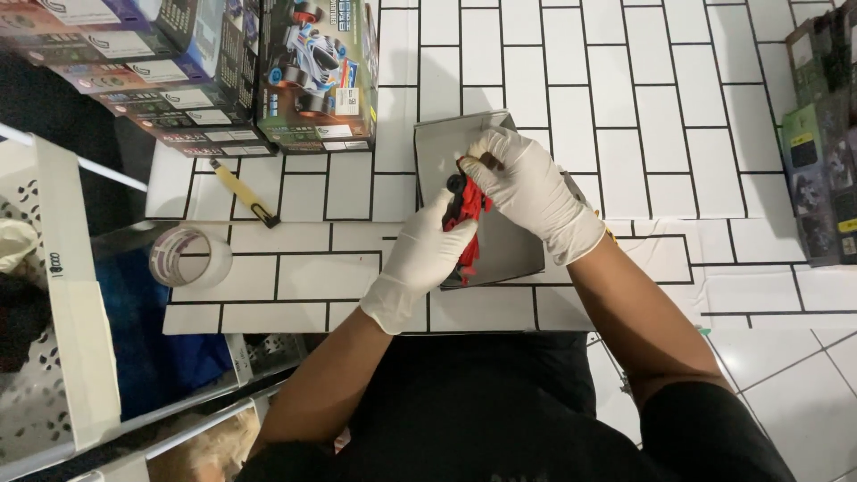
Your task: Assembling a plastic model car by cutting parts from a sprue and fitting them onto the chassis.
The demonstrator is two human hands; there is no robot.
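My left hand (421, 261), in a white glove, grips a small red and black toy car (466, 225) and holds it just above a grey flat tray (513, 245) on the white tiled worktop. My right hand (527, 189), also gloved, pinches a small dark piece (489, 162) at the top end of the car. Both hands meet over the tray's middle. Most of the car is hidden by my fingers.
A yellow utility knife (245, 192) lies left of the tray, and a roll of clear tape (188, 256) sits at the worktop's left edge. Stacked toy car boxes (314, 76) stand at the back left, more boxes (821, 152) at the right. White baskets (54, 295) are lower left.
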